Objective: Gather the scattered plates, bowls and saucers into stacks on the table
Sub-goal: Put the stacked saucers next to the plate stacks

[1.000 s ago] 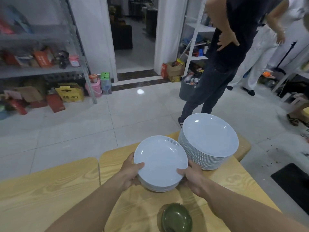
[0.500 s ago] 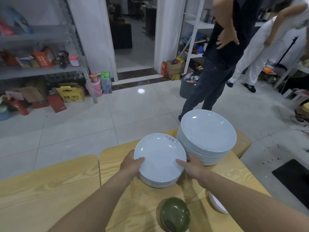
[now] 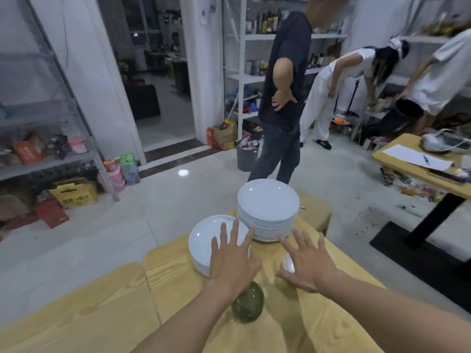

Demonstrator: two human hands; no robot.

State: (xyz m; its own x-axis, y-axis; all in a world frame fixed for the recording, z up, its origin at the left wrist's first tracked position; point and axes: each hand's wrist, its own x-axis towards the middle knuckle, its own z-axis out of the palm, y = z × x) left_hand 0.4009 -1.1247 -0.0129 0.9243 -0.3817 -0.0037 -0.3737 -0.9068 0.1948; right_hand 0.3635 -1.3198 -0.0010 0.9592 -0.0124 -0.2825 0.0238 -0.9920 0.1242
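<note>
**Item under task.** The dark green round glazed bowl (image 3: 248,305) is the one loose piece plainly left on the yellow wood-grain tabletop (image 3: 280,327). It sits on the wearer's side of the tall stack of white round plates (image 3: 267,200), well apart from it and upright. Being round, it has no long axis to line up with.

**Governing relation.** The bowl lies under the wrist of the left hand (image 3: 233,262), behind the fingers (image 3: 235,234), which point away from it toward the tall stack. The left hand is the nearer. Judgement: reaching the bowl calls for drawing that hand back toward the body.

**Hands.** Both are released, with fingers straight and spread, holding nothing. The left hand lies over the near right part of the short stack of white plates (image 3: 211,238), which stands just left of the tall stack. Contact cannot be confirmed. The right hand (image 3: 311,270) hovers on the near side of the tall stack.

**Other ware.** A small white dish (image 3: 288,263), largely hidden, shows beside the right hand. Its type cannot be told.

**Surroundings.** A person in a dark shirt (image 3: 285,72) stands on the floor beyond the tall stack.
</note>
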